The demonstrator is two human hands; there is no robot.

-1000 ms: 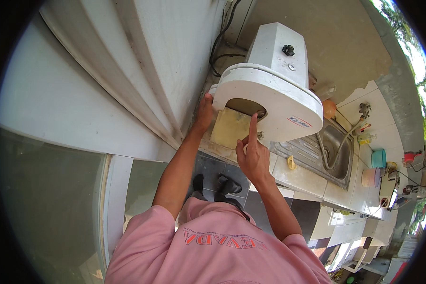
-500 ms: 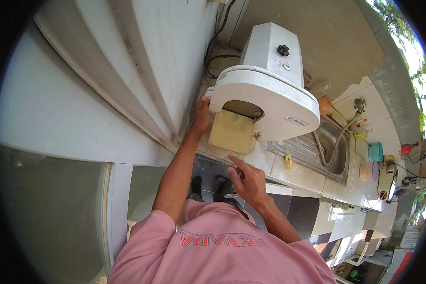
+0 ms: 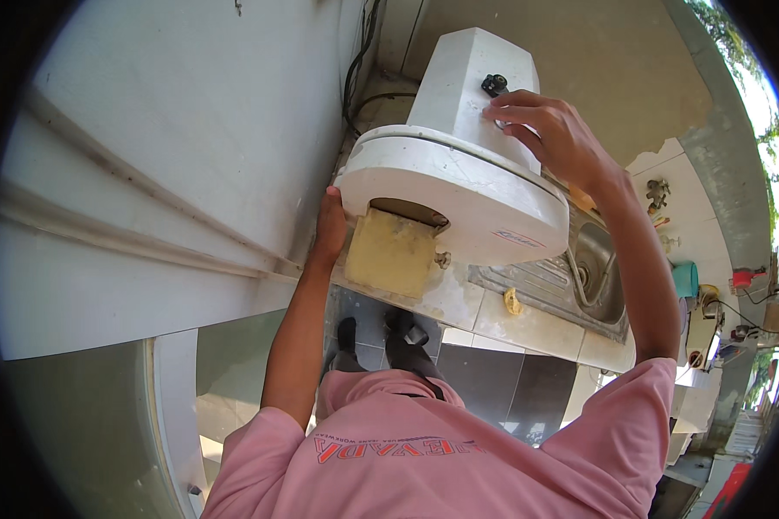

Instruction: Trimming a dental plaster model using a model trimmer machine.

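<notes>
A white countertop machine with a rounded front body and a tall faceted housing stands before me. From an opening in its underside hangs a pale yellow, square flap or plate. My left hand holds the machine's left edge, its fingertips partly hidden by the body. My right hand reaches over the top. Its thumb and fingers close around a small round silver fitting on the housing, just below a black knob, and mostly cover it. A small metal screw knob sticks out beside the yellow plate.
Right of the machine is a steel sink with a hose and a wall tap. A crumpled yellowish lump lies on the tiled counter edge. Black cables run along the wall at left. A teal tub stands beyond the sink.
My right hand has risen from below the yellow plate to the silver fitting on the housing. My left hand stays at the machine's left edge. The view has shifted slightly.
</notes>
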